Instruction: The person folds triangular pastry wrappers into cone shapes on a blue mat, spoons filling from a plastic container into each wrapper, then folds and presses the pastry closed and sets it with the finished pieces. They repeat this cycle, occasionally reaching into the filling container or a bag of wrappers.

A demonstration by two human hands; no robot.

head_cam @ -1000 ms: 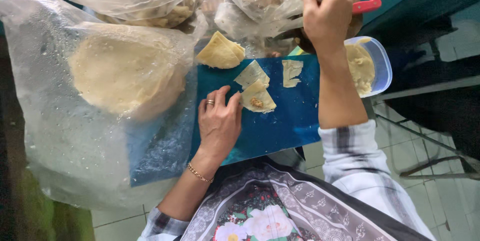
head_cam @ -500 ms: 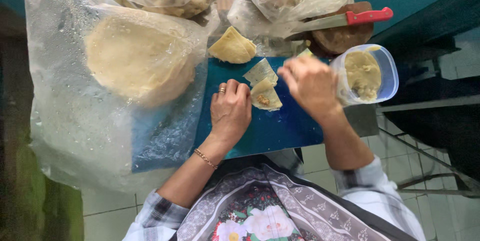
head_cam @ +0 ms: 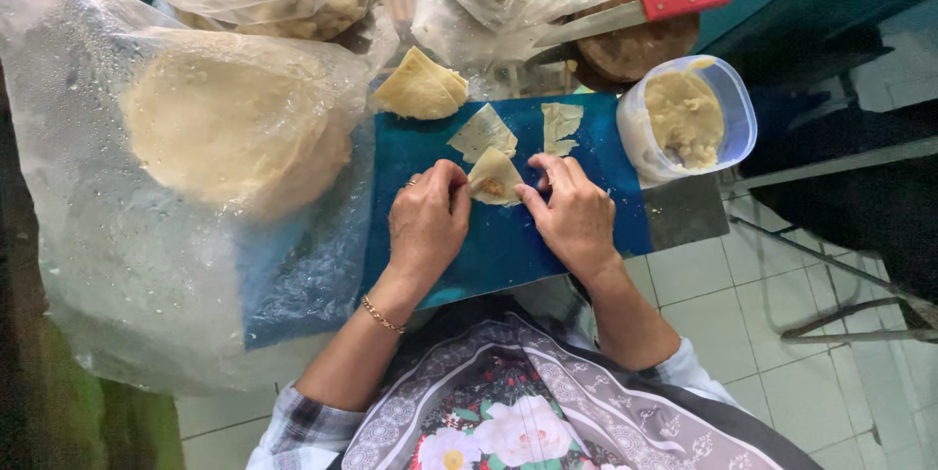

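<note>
The wrapper piece [head_cam: 493,177] lies on the blue board [head_cam: 508,245] between my two hands, a dab of pale filling sitting on its middle. My left hand [head_cam: 425,221] pinches its near-left edge between thumb and fingertips; my right hand [head_cam: 576,216] pinches the opposite edge the same way. Both hands are closed on the wrapper, not clenched hard, as far as the angle lets me judge.

Change noted: a second ago my right hand was up at the far right, over the tub, and my left lay flat beside the pieces. Half a second ago the right was coming down toward the wrapper. Now both are on it. I judge that the filling is placed and the folding of this piece is in hand; the fold itself is not yet closed.

Just beyond my fingers lie two more cut wrappers [head_cam: 482,130], unfilled. Farther out and to the left sits a folded stack of sheets [head_cam: 422,89]. To the right of my right hand stands the clear tub of filling [head_cam: 687,116]. Beyond it a red-handled knife [head_cam: 635,13] rests on a dark round block [head_cam: 640,45]. Left of my left hand a large plastic bag [head_cam: 88,216] holds a round stack of dough sheets [head_cam: 230,128].
</note>
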